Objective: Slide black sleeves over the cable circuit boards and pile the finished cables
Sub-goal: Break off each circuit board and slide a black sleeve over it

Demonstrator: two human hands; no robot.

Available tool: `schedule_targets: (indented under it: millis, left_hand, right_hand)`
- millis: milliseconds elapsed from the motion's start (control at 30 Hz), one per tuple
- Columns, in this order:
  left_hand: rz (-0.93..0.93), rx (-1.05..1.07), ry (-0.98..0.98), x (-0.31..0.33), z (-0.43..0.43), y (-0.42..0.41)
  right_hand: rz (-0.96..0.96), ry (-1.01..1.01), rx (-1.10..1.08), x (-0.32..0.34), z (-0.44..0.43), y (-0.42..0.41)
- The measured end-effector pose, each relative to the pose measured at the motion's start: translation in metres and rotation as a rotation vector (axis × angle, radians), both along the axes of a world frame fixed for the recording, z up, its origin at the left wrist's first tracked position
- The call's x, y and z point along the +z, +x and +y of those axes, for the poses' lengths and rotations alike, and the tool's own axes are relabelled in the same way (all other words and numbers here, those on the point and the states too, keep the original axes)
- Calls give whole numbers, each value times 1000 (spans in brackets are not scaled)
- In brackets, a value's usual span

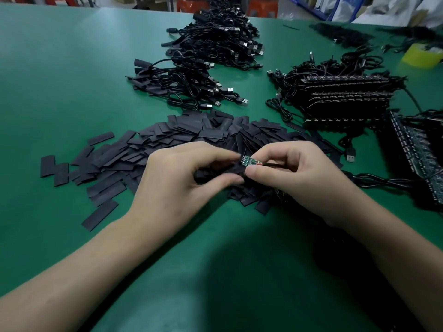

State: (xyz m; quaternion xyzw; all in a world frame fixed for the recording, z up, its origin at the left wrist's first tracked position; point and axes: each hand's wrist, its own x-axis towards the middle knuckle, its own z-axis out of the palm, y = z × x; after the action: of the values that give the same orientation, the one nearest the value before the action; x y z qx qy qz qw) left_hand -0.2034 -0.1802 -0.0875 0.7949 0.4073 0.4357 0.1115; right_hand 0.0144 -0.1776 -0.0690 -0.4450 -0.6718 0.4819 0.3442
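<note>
My right hand [292, 173] pinches a small green circuit board [249, 161] at the end of a black cable [374, 179] that trails off to the right. My left hand [182, 178] holds a flat black sleeve [220, 172] between thumb and fingers, its mouth right at the board's free end. Both hands hover over a wide heap of loose black sleeves [167, 140] on the green table [60, 80]. Two piles of sleeved cables with USB plugs lie beyond, a small one [182, 87] and a bigger one [215, 41].
Stacks of bare-board cables [342, 99] lie at the right, with more boards [417, 154] by the right edge. A roll of yellow-green tape [422, 55] stands at the far right. Orange stools and bags show past the table's far edge.
</note>
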Motion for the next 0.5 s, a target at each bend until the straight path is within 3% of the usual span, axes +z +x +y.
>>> schedule_targets:
  millis: [500]
  left_hand:
    - [-27, 23, -21, 2, 1, -8]
  right_hand:
    - [-342, 198, -22, 5, -5, -3]
